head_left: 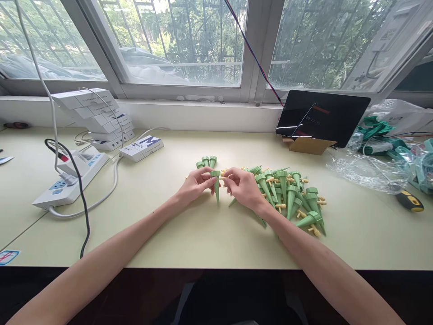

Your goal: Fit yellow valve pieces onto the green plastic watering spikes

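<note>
My left hand (194, 185) is closed around a green plant-watering spike (217, 192), which hangs point down with its ribbed cap on top. Facing it, my right hand (245, 188) pinches at a small yellow valve (222, 176) on the spike's side, mostly covered by the fingers. Just beyond my left hand, a few more green spikes with caps (205, 160) lie side by side. To the right, partly behind my right wrist, spreads a loose heap of green spikes (291, 201) with yellow valves on them.
A power strip (72, 183) with cables is at the left, near stacked white boxes (101, 118) and one single box (142, 148). A tablet (323, 117) leans on a cardboard stand at the back right. Plastic bags (379, 158) and a yellow-black tool (410, 201) lie far right.
</note>
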A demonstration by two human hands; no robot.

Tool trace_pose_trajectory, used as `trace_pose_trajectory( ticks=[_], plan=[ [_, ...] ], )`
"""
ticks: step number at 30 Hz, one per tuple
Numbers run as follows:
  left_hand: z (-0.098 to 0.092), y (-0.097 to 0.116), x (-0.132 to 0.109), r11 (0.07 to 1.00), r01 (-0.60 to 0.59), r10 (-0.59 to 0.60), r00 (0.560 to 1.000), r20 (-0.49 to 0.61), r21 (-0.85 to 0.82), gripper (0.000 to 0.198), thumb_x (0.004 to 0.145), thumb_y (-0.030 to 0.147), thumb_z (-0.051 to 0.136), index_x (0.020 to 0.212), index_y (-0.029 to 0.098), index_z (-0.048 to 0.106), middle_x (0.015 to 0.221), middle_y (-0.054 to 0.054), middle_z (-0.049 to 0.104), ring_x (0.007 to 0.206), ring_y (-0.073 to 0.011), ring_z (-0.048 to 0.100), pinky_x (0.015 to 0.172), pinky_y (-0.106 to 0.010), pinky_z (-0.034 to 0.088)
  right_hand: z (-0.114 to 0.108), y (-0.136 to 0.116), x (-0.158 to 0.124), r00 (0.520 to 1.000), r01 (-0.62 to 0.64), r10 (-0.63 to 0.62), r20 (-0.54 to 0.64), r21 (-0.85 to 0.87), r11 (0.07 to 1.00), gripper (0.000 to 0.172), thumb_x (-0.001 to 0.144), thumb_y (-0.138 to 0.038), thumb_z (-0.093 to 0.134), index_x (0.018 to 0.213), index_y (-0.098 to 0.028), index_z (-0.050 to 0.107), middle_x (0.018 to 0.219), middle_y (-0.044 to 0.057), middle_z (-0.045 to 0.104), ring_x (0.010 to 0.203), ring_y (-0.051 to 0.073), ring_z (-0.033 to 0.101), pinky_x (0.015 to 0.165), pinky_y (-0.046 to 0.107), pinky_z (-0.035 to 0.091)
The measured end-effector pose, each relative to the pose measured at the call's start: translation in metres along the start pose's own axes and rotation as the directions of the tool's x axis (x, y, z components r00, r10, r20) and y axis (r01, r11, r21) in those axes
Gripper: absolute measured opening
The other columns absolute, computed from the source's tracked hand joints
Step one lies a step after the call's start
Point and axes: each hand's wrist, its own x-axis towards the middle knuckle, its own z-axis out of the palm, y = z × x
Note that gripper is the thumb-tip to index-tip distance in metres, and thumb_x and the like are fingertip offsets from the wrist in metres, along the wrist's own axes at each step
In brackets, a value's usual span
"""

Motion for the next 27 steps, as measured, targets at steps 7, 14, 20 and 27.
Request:
trace_pose_trajectory(
  ticks=[7,14,20,27],
  plan=[
    [-0.0016,-0.0008,-0.0001,1.0,0.004,-0.004,1.0,0.005,0.017,0.024,0.088,0.04,0.068,0.092,0.018,0.06,0.076,-0.004,0.069,0.067,-0.0171,0.064,0.068,-0.034,0.053,-0.0001,0.0021,0.0001,0.999,0.05,-0.05,0.005,-0.056,0.997,0.009,0.092,-0.026,0.054,0.088,-0.021,0.06,0.064,-0.002,0.063,0.053,0.012,0.056,0.06,0.026,0.046],
    [-0.0008,0.0021,0.0011,1.0,0.005,-0.005,1.0,0.005,0.012,0.025,0.087,0.039,0.069,0.092,0.016,0.061,0.076,-0.004,0.07,0.063,-0.0148,0.063,0.065,-0.031,0.053,-0.0014,0.0024,0.0,0.999,0.037,-0.036,0.021,-0.077,0.996,0.006,0.09,-0.023,0.056,0.091,-0.02,0.061,0.068,-0.002,0.065,0.057,0.013,0.058,0.063,0.026,0.048],
    [-0.0023,0.0031,0.0028,1.0,-0.002,0.002,1.0,-0.007,-0.02,0.023,0.089,0.038,0.068,0.094,0.016,0.061,0.073,-0.003,0.069,0.064,-0.0137,0.062,0.065,-0.03,0.053,-0.0009,0.0023,0.0019,0.998,0.062,-0.062,0.009,-0.095,0.994,0.015,0.083,-0.015,0.065,0.097,-0.02,0.063,0.08,0.002,0.068,0.072,0.015,0.064,0.069,0.027,0.052],
    [-0.0046,0.0005,0.0033,0.997,0.011,-0.013,1.0,-0.023,-0.074,0.025,0.088,0.038,0.07,0.095,0.016,0.061,0.072,-0.003,0.069,0.062,-0.0132,0.06,0.063,-0.03,0.052,-0.0003,0.0085,0.0037,0.99,0.135,-0.141,-0.021,-0.176,0.975,0.016,0.084,-0.012,0.066,0.098,-0.02,0.062,0.085,0.003,0.066,0.077,0.016,0.062,0.071,0.029,0.052]
  ],
)
